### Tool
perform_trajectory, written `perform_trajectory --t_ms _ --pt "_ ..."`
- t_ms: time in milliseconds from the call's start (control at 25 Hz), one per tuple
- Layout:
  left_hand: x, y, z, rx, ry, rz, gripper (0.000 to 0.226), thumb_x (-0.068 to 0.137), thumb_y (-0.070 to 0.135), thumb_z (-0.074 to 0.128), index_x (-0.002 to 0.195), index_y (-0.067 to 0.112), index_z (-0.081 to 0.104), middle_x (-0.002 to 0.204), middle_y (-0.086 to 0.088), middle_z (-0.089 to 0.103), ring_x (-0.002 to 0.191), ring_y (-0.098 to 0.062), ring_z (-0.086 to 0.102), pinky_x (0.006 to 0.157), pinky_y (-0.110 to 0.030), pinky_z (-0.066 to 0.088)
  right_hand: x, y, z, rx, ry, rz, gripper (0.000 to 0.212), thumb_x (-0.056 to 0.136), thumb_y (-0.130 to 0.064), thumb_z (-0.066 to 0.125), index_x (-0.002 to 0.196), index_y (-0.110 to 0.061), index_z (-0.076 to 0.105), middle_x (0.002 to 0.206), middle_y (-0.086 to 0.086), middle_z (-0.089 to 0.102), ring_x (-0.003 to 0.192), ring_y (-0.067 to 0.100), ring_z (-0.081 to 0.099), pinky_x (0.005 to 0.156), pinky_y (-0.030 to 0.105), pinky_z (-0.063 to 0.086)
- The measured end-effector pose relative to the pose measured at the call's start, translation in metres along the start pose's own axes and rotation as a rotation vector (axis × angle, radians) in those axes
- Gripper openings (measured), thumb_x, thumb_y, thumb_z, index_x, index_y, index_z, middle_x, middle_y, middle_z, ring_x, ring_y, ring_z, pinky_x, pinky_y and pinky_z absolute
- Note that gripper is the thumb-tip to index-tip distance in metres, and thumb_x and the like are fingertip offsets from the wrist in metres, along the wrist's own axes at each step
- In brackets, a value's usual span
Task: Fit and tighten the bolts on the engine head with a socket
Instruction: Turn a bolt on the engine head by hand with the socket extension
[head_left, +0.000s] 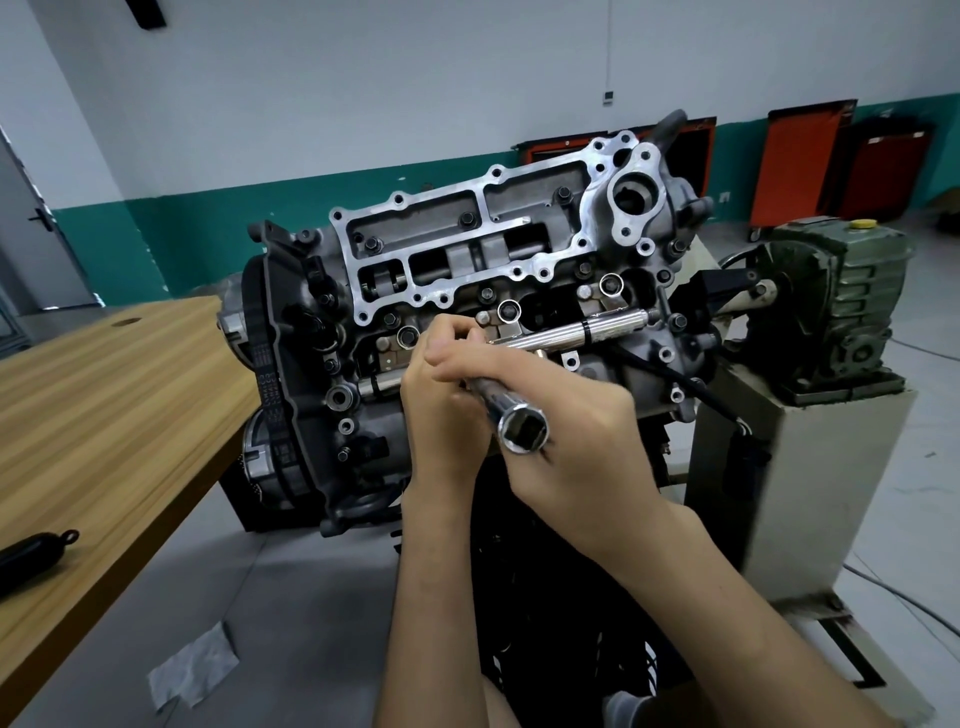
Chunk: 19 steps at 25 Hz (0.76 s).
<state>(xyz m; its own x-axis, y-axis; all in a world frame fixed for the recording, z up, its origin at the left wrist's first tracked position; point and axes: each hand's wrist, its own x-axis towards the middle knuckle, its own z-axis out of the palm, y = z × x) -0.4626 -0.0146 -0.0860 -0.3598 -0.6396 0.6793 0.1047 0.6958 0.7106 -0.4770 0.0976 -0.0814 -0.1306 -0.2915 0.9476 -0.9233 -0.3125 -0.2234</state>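
The engine head (467, 249) stands tilted toward me on a stand, with several dark bolts seated in its bright aluminium frame. A long chrome socket (511, 415) points its square drive end at me; its far end is hidden behind my fingers near the head. My right hand (561, 431) grips the socket's shaft from the right. My left hand (441, 384) curls its fingers round the socket's far part, close against the head. A chrome rail (587, 330) runs across the head just behind both hands.
A wooden table (104, 415) lies at the left with a black object (31, 553) near its edge. A green gearbox (841, 301) sits on a beige stand (789, 493) at the right. Red tool cabinets (800, 166) line the back wall. A rag (192, 665) lies on the floor.
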Motion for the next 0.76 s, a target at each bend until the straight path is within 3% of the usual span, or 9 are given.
perform_trajectory --t_ms 80,200,320,400,520,600,640,680,760 --pt "-0.001 -0.005 0.000 -0.013 0.072 -0.007 0.024 0.094 0.028 0.055 0.084 0.007 0.061 0.080 0.006 0.059 0.078 -0.006 0.054 0.079 -0.035 0.046 0.001 0.002 -0.004 -0.020 0.078 0.008 0.030 0.070 0.015 0.078 0.097 0.002 0.072 0.087 0.009 0.074 0.074 0.003 0.061 0.078 0.008 0.048" --pt "-0.007 -0.001 -0.002 -0.090 0.066 0.058 0.043 0.085 0.052 0.049 0.079 0.011 0.060 0.079 0.006 0.061 0.079 -0.011 0.057 0.074 -0.032 0.045 -0.002 0.000 -0.004 -0.013 0.093 0.020 0.029 0.068 0.011 0.081 0.094 0.002 0.072 0.085 0.011 0.073 0.075 0.012 0.067 0.073 0.019 0.054" --pt "0.004 0.001 -0.001 0.079 -0.009 0.018 0.015 0.091 0.026 0.060 0.089 0.014 0.068 0.094 -0.007 0.063 0.098 -0.015 0.057 0.081 -0.025 0.032 -0.005 -0.005 0.001 0.043 0.011 -0.045 0.032 0.076 0.019 0.070 0.105 0.006 0.068 0.109 0.013 0.070 0.104 0.014 0.065 0.097 0.019 0.047" --pt "0.006 0.000 0.000 0.145 0.033 -0.054 0.011 0.093 0.011 0.055 0.089 0.015 0.064 0.089 0.005 0.059 0.089 0.005 0.051 0.080 -0.026 0.031 -0.002 -0.003 0.000 0.023 0.003 -0.044 0.032 0.075 0.021 0.069 0.103 0.006 0.069 0.104 0.013 0.071 0.100 0.013 0.065 0.094 0.016 0.048" --pt "-0.006 0.000 -0.003 -0.004 0.036 -0.002 0.027 0.092 0.030 0.051 0.085 0.006 0.060 0.082 0.004 0.060 0.080 -0.008 0.054 0.076 -0.025 0.040 -0.002 -0.001 -0.002 -0.009 0.087 0.022 0.030 0.068 0.015 0.079 0.095 0.003 0.072 0.080 0.009 0.073 0.072 0.009 0.064 0.076 0.007 0.047" --pt "-0.005 0.005 -0.005 0.031 -0.001 -0.002 0.021 0.093 0.024 0.056 0.089 0.004 0.063 0.087 -0.001 0.061 0.080 -0.013 0.051 0.080 -0.023 0.039 -0.003 -0.001 -0.002 -0.002 0.087 0.008 0.031 0.069 0.015 0.078 0.097 0.003 0.071 0.087 0.010 0.073 0.079 0.011 0.066 0.079 0.011 0.049" --pt "0.001 0.005 -0.004 0.088 -0.043 -0.045 0.011 0.093 0.010 0.056 0.093 0.006 0.066 0.094 -0.007 0.061 0.078 -0.011 0.046 0.080 -0.015 0.034 -0.004 -0.004 0.000 0.008 0.057 -0.009 0.032 0.072 0.018 0.074 0.100 0.005 0.069 0.096 0.012 0.072 0.090 0.013 0.067 0.087 0.014 0.049" --pt "0.007 0.007 -0.003 0.151 -0.053 -0.103 0.017 0.091 0.000 0.054 0.097 0.009 0.066 0.100 -0.011 0.059 0.079 -0.012 0.041 0.074 -0.006 0.026 -0.006 -0.006 0.001 0.023 0.023 -0.028 0.033 0.074 0.020 0.070 0.103 0.006 0.068 0.104 0.013 0.071 0.100 0.015 0.066 0.093 0.017 0.047" --pt "0.007 0.010 -0.002 0.143 -0.032 -0.141 0.024 0.091 -0.002 0.052 0.087 0.020 0.061 0.093 -0.001 0.052 0.069 0.005 0.041 0.072 0.000 0.027 -0.004 -0.006 0.000 0.020 0.001 -0.041 0.032 0.076 0.022 0.067 0.103 0.005 0.068 0.101 0.013 0.071 0.097 0.012 0.065 0.093 0.014 0.046"
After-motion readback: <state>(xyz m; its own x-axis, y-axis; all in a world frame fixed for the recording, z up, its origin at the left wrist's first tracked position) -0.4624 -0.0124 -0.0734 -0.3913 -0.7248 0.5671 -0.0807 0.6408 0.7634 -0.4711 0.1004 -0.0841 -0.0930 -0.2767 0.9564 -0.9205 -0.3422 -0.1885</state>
